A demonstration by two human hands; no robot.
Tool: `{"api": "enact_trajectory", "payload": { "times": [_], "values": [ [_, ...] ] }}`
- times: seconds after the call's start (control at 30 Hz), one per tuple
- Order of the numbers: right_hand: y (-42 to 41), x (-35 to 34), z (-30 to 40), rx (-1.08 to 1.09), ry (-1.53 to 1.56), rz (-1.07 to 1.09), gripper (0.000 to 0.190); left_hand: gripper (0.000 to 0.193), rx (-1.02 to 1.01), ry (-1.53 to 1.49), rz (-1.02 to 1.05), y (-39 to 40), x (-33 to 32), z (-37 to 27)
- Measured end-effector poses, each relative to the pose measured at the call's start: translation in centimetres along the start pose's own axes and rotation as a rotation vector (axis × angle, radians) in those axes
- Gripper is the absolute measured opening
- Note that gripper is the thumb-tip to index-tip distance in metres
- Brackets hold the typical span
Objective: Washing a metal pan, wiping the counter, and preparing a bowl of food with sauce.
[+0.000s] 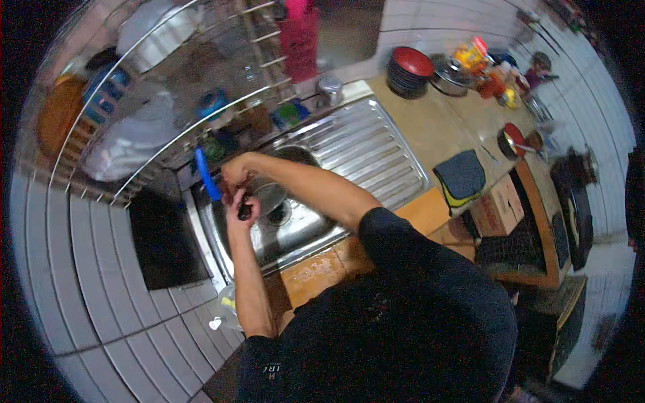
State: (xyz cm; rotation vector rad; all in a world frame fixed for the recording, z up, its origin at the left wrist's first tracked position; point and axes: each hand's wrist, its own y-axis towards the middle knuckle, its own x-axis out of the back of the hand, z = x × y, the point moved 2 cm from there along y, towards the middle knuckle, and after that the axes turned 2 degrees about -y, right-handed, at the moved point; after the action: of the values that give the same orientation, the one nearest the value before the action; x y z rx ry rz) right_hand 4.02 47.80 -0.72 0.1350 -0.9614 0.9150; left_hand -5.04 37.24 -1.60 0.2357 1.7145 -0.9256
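Note:
Both my hands are over the left end of a stainless-steel sink [322, 221]. My left hand [243, 210] is curled around a dark object [245, 209], perhaps a handle. Just beyond it is my right hand [237, 173], blurred, with its fingers bent down close to the left one; what it touches is hidden. A round greyish vessel or lid [270, 195] shows beside the hands, inside the basin and near the drain [278, 213]. Left of the right hand stands a blue tube-like piece [206, 174], possibly part of the tap.
A wire dish rack [191, 128] with bowls hangs at upper left. The ribbed drainboard [363, 146] leads to a counter with stacked red-and-black bowls [409, 70], a lidded metal pot [450, 75] and a dark folded cloth [460, 174]. A glass jar [330, 88] stands behind the sink.

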Motion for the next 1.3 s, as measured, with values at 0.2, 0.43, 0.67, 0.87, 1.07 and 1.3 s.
{"api": "enact_trajectory", "payload": {
  "times": [0.2,0.43,0.67,0.87,1.07,1.3],
  "values": [
    [-1.4,0.1,3.9,-0.231,0.312,0.030,0.015,0.018,-0.299,0.177,-0.226,2.4,3.2,-3.8],
    [0.9,0.2,9.8,-0.082,0.261,-0.046,0.011,0.018,0.005,-0.108,-0.132,-2.3,5.6,-6.9],
    [1.6,-1.3,9.8,-0.003,0.128,0.027,0.020,0.032,0.046,0.163,-0.313,-4.9,4.8,-3.1],
    [2.1,-1.3,7.0,-0.068,-0.276,0.047,0.031,0.032,0.159,0.654,-0.307,-5.3,6.7,1.7],
    [4.0,-5.2,4.1,-0.051,0.614,0.116,0.018,0.043,0.059,1.707,-0.423,-7.9,7.1,4.9],
    [5.5,-6.7,0.0,-0.112,0.421,-0.108,0.013,0.042,-0.156,2.310,-0.826,-10.9,6.5,5.6]
  ]
}}
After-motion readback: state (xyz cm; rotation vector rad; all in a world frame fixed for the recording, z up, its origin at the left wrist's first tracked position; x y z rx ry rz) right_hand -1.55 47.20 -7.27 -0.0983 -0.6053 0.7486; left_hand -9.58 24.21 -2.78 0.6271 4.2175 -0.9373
